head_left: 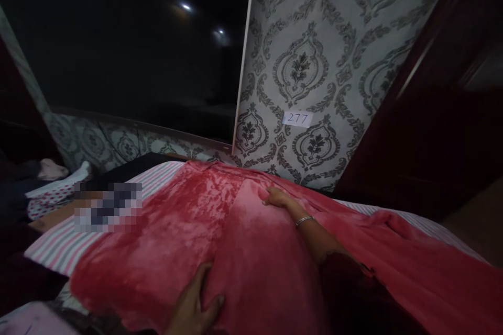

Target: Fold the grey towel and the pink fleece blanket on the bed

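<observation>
A red velvety cloth (165,241), perhaps a garment, lies spread over a striped cover (66,243) with pink, grey and white lines. One part of it is folded over, and the lighter underside shows along the fold. At the far end of that flap, my right hand (277,198), with a silver bangle on the wrist, has its fingers closed on the fabric. Low in the picture, my left hand (196,303) holds the flap's near left edge, thumb on top and fingers partly hidden by the cloth.
A large dark television screen (133,52) hangs on the patterned wall. A paper label reading 277 (297,119) is stuck on the wallpaper. Folded clothes (55,193) lie at the left, near a blurred-out dark item (112,207). A dark wooden panel (428,104) stands at right.
</observation>
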